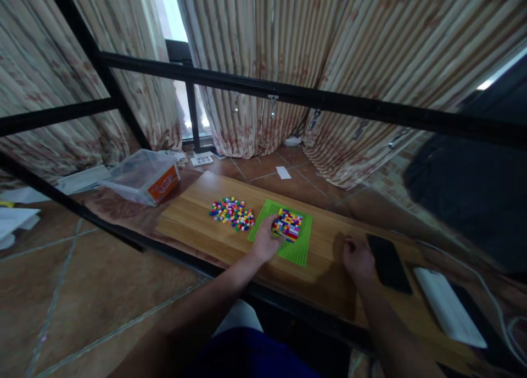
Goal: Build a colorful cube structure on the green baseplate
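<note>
A block built of many-coloured toy bricks (289, 224) sits on a green studded baseplate (297, 251). My left hand (267, 239) is closed about the block's left side, with the thumb along its near edge. To the left, a loose heap of small coloured bricks (233, 213) lies on the wooden table (193, 202). My right hand (358, 259) rests at the table's right part, apart from the baseplate, its fingers curled in. Whatever those fingers may hold is hidden. Just right of that hand lies a dark flat phone-like slab (389, 262).
A clear plastic box (138, 174) with an orange label stands beyond the table's left end. At the right are a white flat device (448, 304) and a white cable (489, 290). A black metal rail (255, 85) crosses in front of the curtains (267, 32).
</note>
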